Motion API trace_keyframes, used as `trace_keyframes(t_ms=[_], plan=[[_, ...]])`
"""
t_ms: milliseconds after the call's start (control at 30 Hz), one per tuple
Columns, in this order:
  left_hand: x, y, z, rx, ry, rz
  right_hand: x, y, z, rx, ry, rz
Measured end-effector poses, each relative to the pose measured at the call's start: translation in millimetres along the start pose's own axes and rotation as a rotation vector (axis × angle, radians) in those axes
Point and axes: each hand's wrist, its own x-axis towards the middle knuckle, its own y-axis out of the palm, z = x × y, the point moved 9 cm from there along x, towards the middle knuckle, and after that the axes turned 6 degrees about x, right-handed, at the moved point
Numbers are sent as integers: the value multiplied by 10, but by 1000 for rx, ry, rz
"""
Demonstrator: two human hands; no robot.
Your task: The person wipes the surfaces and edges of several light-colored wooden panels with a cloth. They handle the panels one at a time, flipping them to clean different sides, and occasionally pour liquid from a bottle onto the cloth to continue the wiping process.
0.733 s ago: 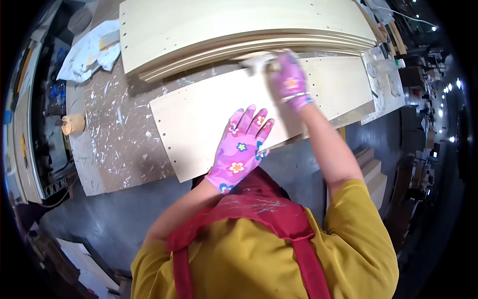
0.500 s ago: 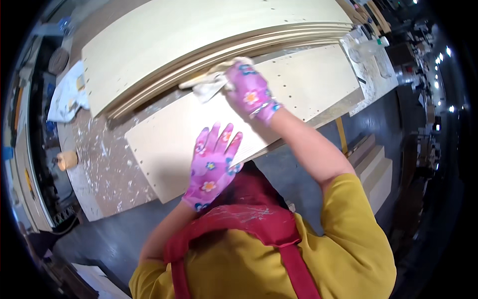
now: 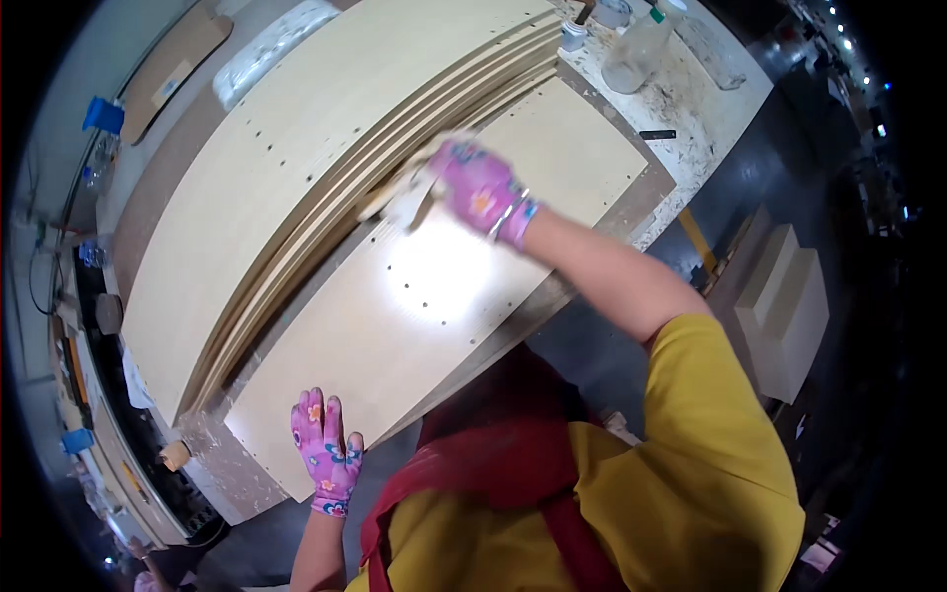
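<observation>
Paint-spattered and worn, a long workbench [image 3: 681, 109] fills the head view, with a dark workshop floor beyond its near edge. Across it a pale wooden panel [image 3: 434, 306], drilled with small holes, is laid flat, and a stack of similar panels [image 3: 296, 178] rests behind it, their edges stepped like a fan.

The right hand [image 3: 480, 187], in a pink flowered glove, is stretched out to the far edge of the flat panel, just beside the stack. Its fingers are closed around a crumpled light cloth [image 3: 404, 192], which is pressed against the panel surface where it meets the stack; the grip looks firm, seemingly so that pressure can be put through the cloth.

The left hand [image 3: 326, 449], gloved alike, is laid flat on the near corner of the same panel, fingers extended and close together, holding nothing. It appears to be placed there to steady the board against the push of the other arm.

At the bench's far right end a clear plastic bottle [image 3: 636, 49] and a small jar [image 3: 574, 36] are stood, well apart from both hands.
</observation>
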Motion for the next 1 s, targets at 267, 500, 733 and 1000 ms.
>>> trace_keyframes(t_ms=[267,500,733,1000], plan=[[23,89,9,48,-26,24,142,-634,-1419,-128,199,-46],[56,118,-2,64,-37,22,170,-887,-2375,-105,165,-298],[61,-2,131,-176,-363,-65,-325,-1871,-2897,28,537,-376],[-484,27,1143,-10,-601,-279,-1017,-1875,-2126,409,384,-425]])
